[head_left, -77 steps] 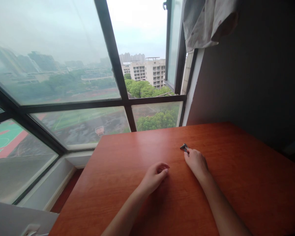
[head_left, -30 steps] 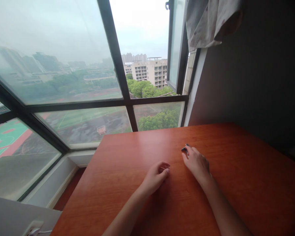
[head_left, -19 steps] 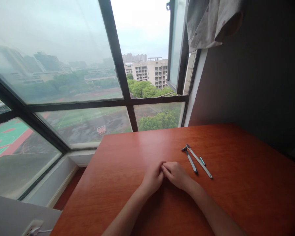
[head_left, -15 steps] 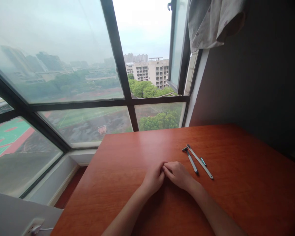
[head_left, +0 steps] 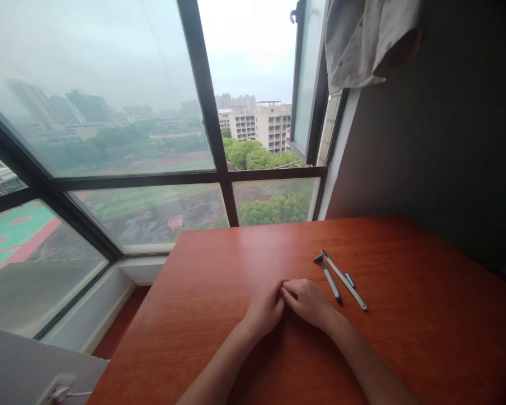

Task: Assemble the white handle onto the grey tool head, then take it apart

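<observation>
My left hand (head_left: 265, 306) and my right hand (head_left: 307, 301) rest on the reddish-brown wooden table (head_left: 211, 292), fingers curled and touching at the fingertips. Both are closed, and nothing shows between them. Just right of my right hand lies a razor (head_left: 331, 283) with a black head and grey handle. Beside it is a long, slim grey stick (head_left: 346, 283) with a dark far end and a small hole at its near end, like a toothbrush. A short teal piece (head_left: 349, 279) lies against the stick's right side; its kind is unclear.
Windows with dark frames (head_left: 152, 180) run along the table's far and left sides, one pane (head_left: 307, 79) swung open. A grey cloth (head_left: 362, 45) hangs at upper right before a dark wall (head_left: 430, 140). A socket with a white plug (head_left: 59, 391) is at lower left.
The view has shifted very slightly. My hands keep the same closed pose, and the things on the table stay where they were.
</observation>
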Tool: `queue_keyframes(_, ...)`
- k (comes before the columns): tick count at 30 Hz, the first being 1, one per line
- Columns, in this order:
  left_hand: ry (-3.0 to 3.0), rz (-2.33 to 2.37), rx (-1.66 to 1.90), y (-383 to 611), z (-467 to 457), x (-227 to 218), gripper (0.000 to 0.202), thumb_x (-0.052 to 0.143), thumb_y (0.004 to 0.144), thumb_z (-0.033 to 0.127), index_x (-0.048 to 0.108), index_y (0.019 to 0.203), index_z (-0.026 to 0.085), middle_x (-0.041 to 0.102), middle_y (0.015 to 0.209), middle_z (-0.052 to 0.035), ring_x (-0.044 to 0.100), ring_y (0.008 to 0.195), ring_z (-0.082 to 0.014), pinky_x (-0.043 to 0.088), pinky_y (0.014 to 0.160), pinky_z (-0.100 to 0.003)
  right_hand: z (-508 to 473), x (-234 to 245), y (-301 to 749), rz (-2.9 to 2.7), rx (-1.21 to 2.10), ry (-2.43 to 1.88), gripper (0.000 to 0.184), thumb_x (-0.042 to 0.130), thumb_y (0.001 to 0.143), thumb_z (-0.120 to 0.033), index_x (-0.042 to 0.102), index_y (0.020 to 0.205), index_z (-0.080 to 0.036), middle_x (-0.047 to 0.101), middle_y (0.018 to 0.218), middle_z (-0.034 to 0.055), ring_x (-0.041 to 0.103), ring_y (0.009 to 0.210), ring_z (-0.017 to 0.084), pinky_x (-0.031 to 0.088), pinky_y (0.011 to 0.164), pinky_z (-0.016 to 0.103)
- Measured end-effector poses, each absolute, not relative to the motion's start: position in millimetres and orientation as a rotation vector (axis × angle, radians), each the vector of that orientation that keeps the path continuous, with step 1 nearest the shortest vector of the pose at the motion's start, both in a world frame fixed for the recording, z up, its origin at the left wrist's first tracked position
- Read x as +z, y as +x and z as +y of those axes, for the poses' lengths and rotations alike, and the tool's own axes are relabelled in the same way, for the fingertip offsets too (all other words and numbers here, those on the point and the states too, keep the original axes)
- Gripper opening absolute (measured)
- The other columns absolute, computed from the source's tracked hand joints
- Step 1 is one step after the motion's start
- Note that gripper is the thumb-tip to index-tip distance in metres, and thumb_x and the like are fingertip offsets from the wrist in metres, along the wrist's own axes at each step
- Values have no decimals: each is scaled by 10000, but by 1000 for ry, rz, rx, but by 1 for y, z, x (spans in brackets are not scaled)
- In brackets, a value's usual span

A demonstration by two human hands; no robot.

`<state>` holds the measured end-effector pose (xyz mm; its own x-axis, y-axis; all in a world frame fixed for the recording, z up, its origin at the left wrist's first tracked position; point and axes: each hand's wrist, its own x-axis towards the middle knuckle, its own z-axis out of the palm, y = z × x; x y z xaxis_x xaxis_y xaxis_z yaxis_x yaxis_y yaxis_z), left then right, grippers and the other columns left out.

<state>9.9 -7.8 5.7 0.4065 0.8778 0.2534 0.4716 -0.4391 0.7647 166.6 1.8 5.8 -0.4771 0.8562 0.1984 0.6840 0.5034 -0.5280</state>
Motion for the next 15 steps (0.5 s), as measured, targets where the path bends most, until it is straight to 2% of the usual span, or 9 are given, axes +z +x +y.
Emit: queue_keyframes(15,2081,1151,858,9,-8,6,350,432,724,22,601,985,181,658,947,-63,591,875,-199,456,785,-310,1,9,168,-2315,539,-1254,291,428,919,-228,650,737,-182,693,742,49,603,672,162,322,607,245)
